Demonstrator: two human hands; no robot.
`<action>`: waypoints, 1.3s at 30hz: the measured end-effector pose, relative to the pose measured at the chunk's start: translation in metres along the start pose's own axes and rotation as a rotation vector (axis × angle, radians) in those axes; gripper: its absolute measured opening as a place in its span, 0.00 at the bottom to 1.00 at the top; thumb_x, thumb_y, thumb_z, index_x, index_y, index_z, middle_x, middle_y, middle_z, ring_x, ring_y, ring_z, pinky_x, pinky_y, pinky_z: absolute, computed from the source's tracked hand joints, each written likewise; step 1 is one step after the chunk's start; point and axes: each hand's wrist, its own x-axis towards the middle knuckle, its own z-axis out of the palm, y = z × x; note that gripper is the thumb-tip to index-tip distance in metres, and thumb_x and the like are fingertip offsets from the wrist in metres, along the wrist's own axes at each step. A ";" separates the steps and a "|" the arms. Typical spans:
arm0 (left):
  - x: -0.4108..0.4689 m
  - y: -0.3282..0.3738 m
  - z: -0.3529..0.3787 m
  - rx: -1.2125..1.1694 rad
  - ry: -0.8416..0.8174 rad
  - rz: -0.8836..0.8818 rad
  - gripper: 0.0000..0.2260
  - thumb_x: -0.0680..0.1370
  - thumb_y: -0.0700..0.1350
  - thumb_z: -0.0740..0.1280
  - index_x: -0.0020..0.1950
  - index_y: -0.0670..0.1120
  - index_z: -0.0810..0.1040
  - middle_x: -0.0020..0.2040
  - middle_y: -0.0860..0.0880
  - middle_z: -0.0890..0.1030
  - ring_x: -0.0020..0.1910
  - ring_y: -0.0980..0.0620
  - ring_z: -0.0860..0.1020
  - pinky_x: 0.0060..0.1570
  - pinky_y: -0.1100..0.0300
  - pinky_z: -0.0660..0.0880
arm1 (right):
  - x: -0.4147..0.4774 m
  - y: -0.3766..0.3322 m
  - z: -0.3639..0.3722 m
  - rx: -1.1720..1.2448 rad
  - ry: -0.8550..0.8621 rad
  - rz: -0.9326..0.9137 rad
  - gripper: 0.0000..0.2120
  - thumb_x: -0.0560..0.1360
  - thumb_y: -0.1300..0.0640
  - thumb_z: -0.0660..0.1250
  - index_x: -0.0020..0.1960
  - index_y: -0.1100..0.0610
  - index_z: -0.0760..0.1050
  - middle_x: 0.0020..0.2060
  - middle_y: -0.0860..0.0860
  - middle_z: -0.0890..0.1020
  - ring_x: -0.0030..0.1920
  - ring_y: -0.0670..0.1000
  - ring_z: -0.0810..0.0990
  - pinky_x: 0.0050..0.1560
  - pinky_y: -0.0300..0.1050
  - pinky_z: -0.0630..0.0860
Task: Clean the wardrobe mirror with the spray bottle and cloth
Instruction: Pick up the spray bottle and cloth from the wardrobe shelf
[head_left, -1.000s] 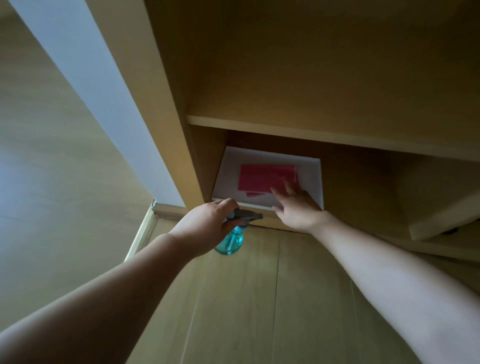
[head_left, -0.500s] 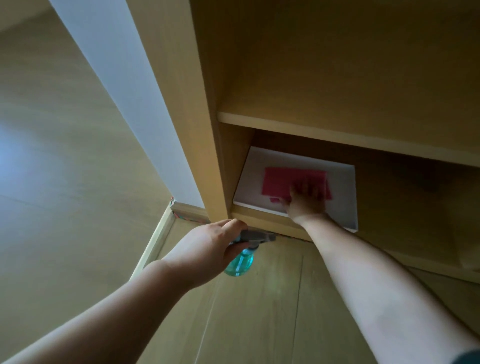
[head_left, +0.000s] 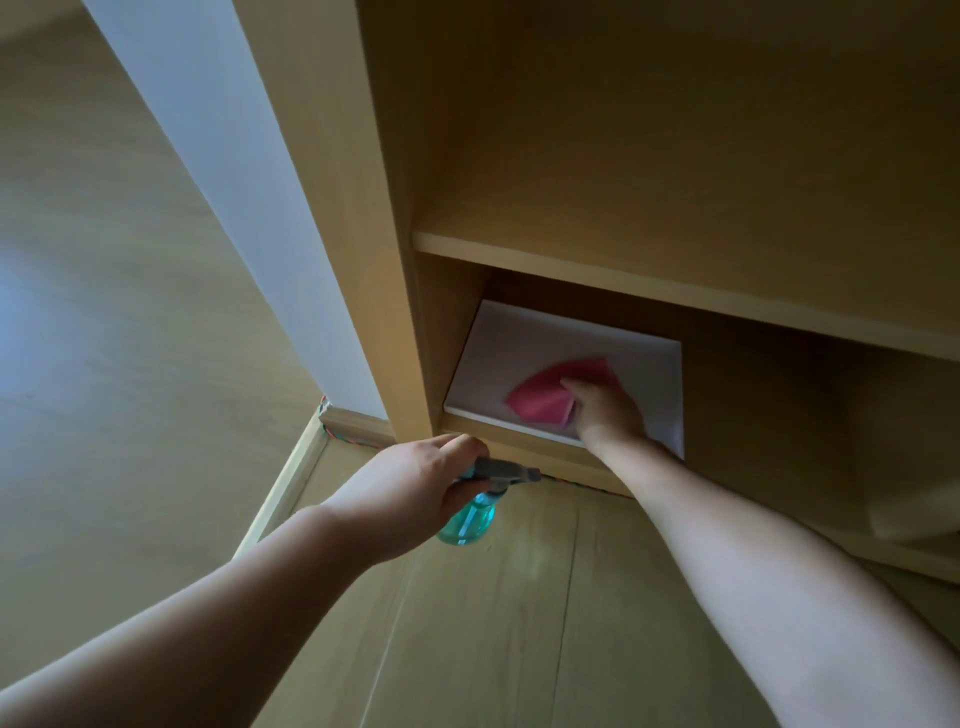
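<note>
My left hand (head_left: 410, 486) grips a teal spray bottle (head_left: 470, 519) by its grey trigger head, just in front of the bottom shelf's edge. My right hand (head_left: 605, 410) reaches into the bottom compartment and grips a pink cloth (head_left: 556, 397), which is bunched and partly lifted off a white board (head_left: 498, 364) lying on the shelf floor. The wardrobe mirror is not in view.
The open wooden wardrobe (head_left: 675, 182) has a shelf (head_left: 675, 293) above the bottom compartment. A wooden side panel (head_left: 332, 208) and a white wall (head_left: 223, 171) stand at the left, with a skirting board (head_left: 353, 423) below. Wooden floor (head_left: 493, 623) lies under my arms.
My right hand went from lying flat on the folded cloth to gripping it; the cloth is now bunched and lifted. The view moved closer and rightward. The left hand keeps the bottle.
</note>
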 end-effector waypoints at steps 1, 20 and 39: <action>0.002 0.004 0.000 0.006 0.000 0.000 0.13 0.80 0.53 0.62 0.59 0.47 0.75 0.53 0.52 0.81 0.46 0.49 0.81 0.45 0.54 0.79 | -0.006 0.000 -0.003 0.066 -0.002 -0.008 0.21 0.82 0.60 0.51 0.73 0.46 0.66 0.73 0.53 0.67 0.70 0.57 0.67 0.70 0.50 0.65; 0.035 0.083 -0.017 -0.117 0.042 0.193 0.16 0.78 0.52 0.66 0.63 0.46 0.77 0.65 0.50 0.76 0.63 0.53 0.73 0.62 0.55 0.73 | -0.156 -0.031 -0.116 0.610 0.106 -0.459 0.21 0.72 0.69 0.61 0.51 0.42 0.74 0.40 0.43 0.80 0.38 0.42 0.79 0.40 0.37 0.75; 0.061 0.245 -0.249 -0.177 0.131 0.212 0.12 0.75 0.49 0.70 0.54 0.44 0.79 0.48 0.49 0.79 0.43 0.53 0.78 0.43 0.60 0.77 | -0.230 -0.104 -0.380 0.771 0.147 -0.370 0.17 0.71 0.64 0.62 0.59 0.55 0.73 0.46 0.56 0.81 0.47 0.54 0.80 0.48 0.49 0.79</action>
